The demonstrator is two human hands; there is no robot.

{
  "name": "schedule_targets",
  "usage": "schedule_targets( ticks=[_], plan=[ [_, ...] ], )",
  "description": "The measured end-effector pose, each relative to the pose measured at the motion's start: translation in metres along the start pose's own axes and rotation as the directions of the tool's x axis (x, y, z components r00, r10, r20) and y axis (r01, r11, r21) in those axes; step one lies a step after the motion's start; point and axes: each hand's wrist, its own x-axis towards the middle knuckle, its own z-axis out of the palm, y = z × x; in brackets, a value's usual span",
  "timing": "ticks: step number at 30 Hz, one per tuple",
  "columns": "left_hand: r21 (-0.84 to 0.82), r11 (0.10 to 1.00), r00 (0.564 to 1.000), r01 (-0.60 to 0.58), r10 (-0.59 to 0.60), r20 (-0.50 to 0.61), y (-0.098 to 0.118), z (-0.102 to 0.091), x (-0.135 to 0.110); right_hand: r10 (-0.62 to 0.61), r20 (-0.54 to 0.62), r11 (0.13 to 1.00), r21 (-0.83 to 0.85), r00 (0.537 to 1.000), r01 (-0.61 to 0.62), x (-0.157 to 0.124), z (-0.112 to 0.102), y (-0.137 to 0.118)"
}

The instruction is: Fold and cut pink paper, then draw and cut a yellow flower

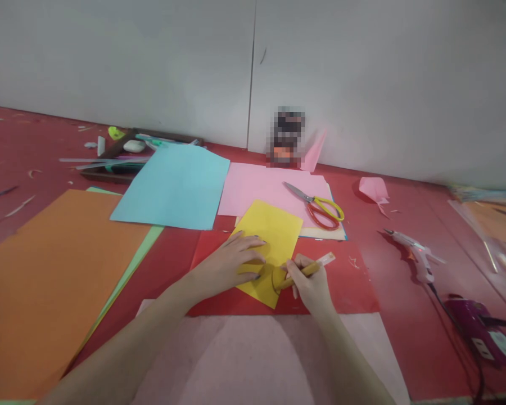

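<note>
A yellow sheet of paper [274, 225] lies tilted on a larger red sheet [337, 292]. My left hand [238, 261] rests on its left side, fingers spread and flat. Between the fingers of my right hand [310, 284] is a yellow marker [307, 271], its pale end pointing up to the right. The marker's tip is hidden or too blurred to make out, close to a dark curved line near the lower edge of the yellow paper. Beyond the paper, scissors [316, 205] with one red and one yellow handle lie on pink paper [257, 185].
Left are an orange sheet [67, 270], a light blue sheet [177, 185] and a dark tray [109, 175] of stationery. Right are a glue gun [417, 256] with a cord, a purple device [484, 332] and a crumpled pink scrap [373, 188]. A white wall [152, 67] stands behind.
</note>
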Motion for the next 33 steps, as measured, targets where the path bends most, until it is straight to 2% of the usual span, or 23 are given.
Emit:
schedule_targets(
  ticks=[6, 11, 18, 24, 29, 33],
  plan=[
    [-0.004, 1.000, 1.000, 0.001, -0.001, -0.005, -0.0008, -0.0004, -0.0003, 0.021, 0.012, 0.999, -0.039, 1.000, -0.020, -0.0016, -0.0007, -0.0068],
    [-0.002, 1.000, 1.000, -0.007, 0.007, 0.004, 0.0011, -0.0021, 0.0007, 0.028, -0.037, 0.999, -0.023, 0.999, -0.028, -0.0014, 0.0000, -0.0072],
    [-0.007, 1.000, 1.000, 0.007, -0.007, -0.001, -0.0013, 0.0010, -0.0002, 0.017, -0.003, 1.000, -0.025, 1.000, -0.017, -0.0008, -0.0001, -0.0036],
    [-0.010, 1.000, 1.000, 0.002, -0.002, 0.007, 0.0015, -0.0017, 0.0005, 0.025, -0.051, 0.998, -0.051, 0.998, -0.028, -0.0007, 0.0005, -0.0080],
    [-0.025, 0.999, 1.000, 0.023, -0.023, 0.007, 0.0026, -0.0030, 0.0004, 0.025, 0.003, 1.000, -0.016, 1.000, -0.025, -0.0004, 0.0007, -0.0046],
    [-0.031, 0.999, 1.000, 0.016, -0.015, 0.008, 0.0013, -0.0030, 0.0001, 0.025, -0.060, 0.999, -0.040, 0.998, -0.027, 0.0004, 0.0005, -0.0068]
  ],
)
